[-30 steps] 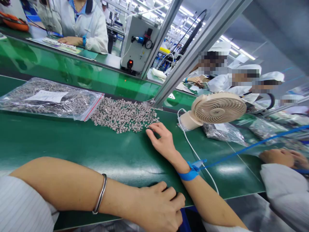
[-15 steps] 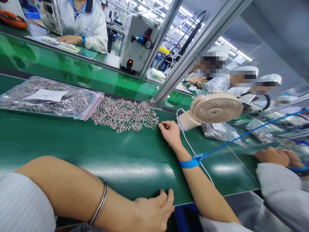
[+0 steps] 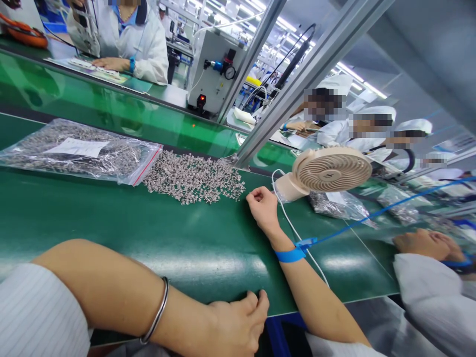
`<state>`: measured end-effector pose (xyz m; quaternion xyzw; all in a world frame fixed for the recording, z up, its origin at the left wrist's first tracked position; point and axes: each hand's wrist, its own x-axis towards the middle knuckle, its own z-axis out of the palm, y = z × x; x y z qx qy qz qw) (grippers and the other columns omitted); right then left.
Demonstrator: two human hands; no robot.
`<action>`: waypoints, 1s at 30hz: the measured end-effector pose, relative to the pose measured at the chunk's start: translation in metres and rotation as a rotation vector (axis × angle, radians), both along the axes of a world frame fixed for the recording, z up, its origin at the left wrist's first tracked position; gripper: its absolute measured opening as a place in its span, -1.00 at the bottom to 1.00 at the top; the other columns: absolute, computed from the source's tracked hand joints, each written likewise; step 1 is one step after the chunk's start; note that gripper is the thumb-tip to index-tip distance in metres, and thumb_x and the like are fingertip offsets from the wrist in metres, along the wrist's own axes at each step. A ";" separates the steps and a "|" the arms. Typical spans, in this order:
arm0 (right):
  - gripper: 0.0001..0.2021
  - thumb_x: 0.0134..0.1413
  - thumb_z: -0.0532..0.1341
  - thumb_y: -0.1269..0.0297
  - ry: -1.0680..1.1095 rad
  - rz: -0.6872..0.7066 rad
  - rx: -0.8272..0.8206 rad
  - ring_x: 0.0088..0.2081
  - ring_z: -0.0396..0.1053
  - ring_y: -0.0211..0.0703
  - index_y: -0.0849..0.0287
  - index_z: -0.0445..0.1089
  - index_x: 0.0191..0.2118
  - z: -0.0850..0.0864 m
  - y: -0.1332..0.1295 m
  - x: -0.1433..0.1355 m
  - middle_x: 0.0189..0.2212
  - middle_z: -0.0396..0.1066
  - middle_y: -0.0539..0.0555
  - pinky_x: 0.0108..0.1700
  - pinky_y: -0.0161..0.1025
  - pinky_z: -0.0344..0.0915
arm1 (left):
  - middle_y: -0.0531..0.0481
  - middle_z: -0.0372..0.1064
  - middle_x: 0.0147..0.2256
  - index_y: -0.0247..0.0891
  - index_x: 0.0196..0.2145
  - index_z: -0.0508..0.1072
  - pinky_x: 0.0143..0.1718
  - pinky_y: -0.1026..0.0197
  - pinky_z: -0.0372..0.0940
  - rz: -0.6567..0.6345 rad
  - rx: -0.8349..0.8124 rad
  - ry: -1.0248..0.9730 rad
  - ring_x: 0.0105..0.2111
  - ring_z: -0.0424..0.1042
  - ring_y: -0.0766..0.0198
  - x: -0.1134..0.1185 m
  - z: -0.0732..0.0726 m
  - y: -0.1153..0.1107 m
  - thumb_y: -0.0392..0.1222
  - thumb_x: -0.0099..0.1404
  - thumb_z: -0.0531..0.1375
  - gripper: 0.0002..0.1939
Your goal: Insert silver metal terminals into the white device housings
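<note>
Just right of a pile of small metal parts (image 3: 193,178) on the green tabletop, my right hand (image 3: 263,209) is closed, thumb and forefinger pinched together. Anything between those fingertips is too small or hidden to make out. A blue wrist strap (image 3: 290,254) with a blue cord circles that wrist. My left hand (image 3: 236,320) lies at the near table edge, back upward, fingers curled together; its palm and whatever it may hold are hidden. A metal bangle (image 3: 158,312) sits on the left wrist. The left forearm crosses the front of the table.
Left of the pile lies a clear zip bag (image 3: 85,151) full of similar parts. A beige fan (image 3: 330,168) with a white cable stands right of my right hand, near another bag (image 3: 342,206). A co-worker's hands (image 3: 427,243) are at far right. A metal post (image 3: 282,94) rises behind.
My right hand has drawn back slightly from the pile's edge, its fingers curling tighter. My left hand stays about where it was. The view has shifted a little.
</note>
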<state>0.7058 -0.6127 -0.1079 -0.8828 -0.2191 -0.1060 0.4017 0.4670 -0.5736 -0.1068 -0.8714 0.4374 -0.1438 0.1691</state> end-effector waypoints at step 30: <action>-0.87 -0.24 0.12 0.28 0.122 0.045 0.291 -0.56 0.17 -0.30 0.15 0.25 -0.44 -0.001 0.005 -0.006 -0.62 0.22 -0.10 -0.49 -0.31 0.10 | 0.10 0.39 -0.02 0.17 -0.26 0.54 -0.09 -0.10 0.09 -0.053 -0.093 0.088 0.11 0.19 -0.21 0.004 -0.003 -0.001 0.02 0.11 0.21 -0.79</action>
